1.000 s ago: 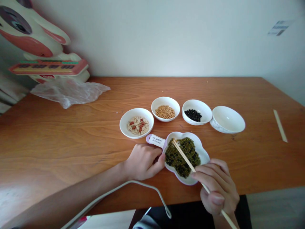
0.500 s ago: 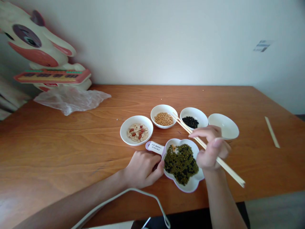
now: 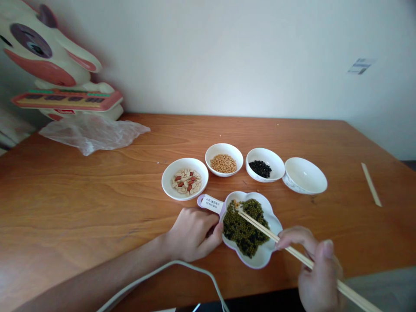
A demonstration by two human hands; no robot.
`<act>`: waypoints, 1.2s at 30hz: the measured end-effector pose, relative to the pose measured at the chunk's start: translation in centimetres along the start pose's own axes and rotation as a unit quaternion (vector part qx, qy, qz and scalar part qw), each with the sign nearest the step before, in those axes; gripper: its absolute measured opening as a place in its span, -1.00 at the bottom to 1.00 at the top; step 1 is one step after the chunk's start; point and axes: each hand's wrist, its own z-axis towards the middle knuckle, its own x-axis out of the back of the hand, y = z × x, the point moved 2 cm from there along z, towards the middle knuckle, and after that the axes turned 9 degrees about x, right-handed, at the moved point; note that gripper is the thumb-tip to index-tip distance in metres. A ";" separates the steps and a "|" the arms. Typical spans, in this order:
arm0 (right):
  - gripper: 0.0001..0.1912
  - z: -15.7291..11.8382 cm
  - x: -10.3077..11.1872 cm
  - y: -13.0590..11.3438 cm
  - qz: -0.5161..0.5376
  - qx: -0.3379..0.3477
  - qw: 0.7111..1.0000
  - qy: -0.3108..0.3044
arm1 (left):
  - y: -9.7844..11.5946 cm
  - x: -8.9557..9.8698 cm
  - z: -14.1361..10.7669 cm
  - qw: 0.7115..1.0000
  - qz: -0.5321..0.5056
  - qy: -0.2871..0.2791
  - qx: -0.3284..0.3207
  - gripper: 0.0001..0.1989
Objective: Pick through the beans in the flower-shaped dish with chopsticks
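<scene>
A flower-shaped dish with a lilac edge and a labelled handle holds green mung beans mixed with dark ones. A few orange-tan bits lie at its upper left. My left hand is closed at the dish's left side, thumb at the rim and fingers curled beside the handle. My right hand, at the lower right, grips a pair of chopsticks. Their tips are together over the beans near the orange-tan bits; whether anything is pinched between them is too small to tell.
Behind the dish stand white bowls of peanuts, soybeans and black beans, plus another white bowl. A paper strip lies right. A plastic bag and cow-shaped toy keyboard sit back left. A white cable crosses my left forearm.
My right hand has moved down and right, drawing the chopstick tips from the soybean bowl to the mung beans in the dish. My left hand stays at the dish.
</scene>
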 end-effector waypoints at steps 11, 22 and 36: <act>-0.39 0.0 -1.5 -0.1 -0.056 0.065 0.995 -0.047 | 0.0 -0.1 0.0 1.000 0.011 -0.024 0.016 -0.56; -0.56 -0.5 -4.2 -1.2 -0.021 0.014 1.000 0.011 | -0.2 -0.2 -0.1 1.000 0.001 -0.009 0.010 -0.55; -0.46 -1.1 -4.1 0.5 -0.004 0.036 0.999 0.027 | 0.0 0.0 0.0 1.000 -0.004 -0.005 0.004 -0.56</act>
